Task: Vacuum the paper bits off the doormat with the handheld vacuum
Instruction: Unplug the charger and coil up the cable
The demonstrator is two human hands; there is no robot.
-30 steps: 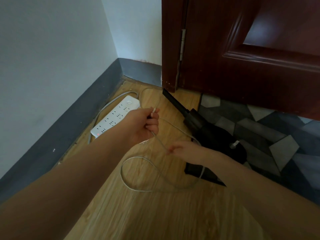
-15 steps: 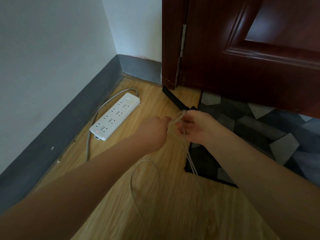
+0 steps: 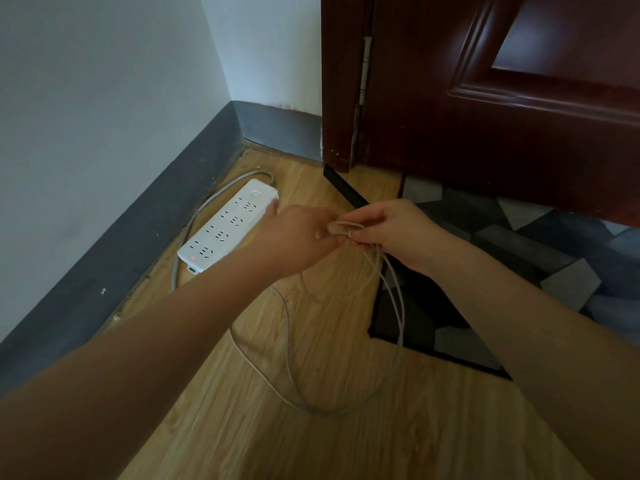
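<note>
Between the two hands, w/ left hand (image 3: 298, 237) and right hand (image 3: 391, 230) now touching, the thin cable (image 3: 346, 408) sits gathered, both pinching its loops; a sec ago they were apart. Vacuum nozzle (image 3: 343, 188) pokes out beyond right hand, beside doormat (image 3: 519, 244); judging by this, vacuuming hasn't begun, no paper bits visible.

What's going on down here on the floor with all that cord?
A person is gathering a thin white cable into loops, pinching the bundle between the left hand and the right hand while the slack trails on the wooden floor. A white power strip lies by the wall, its red light on. The black nozzle of the handheld vacuum pokes out behind the hands, beside the patterned doormat. Nobody is vacuuming at this moment.
</note>
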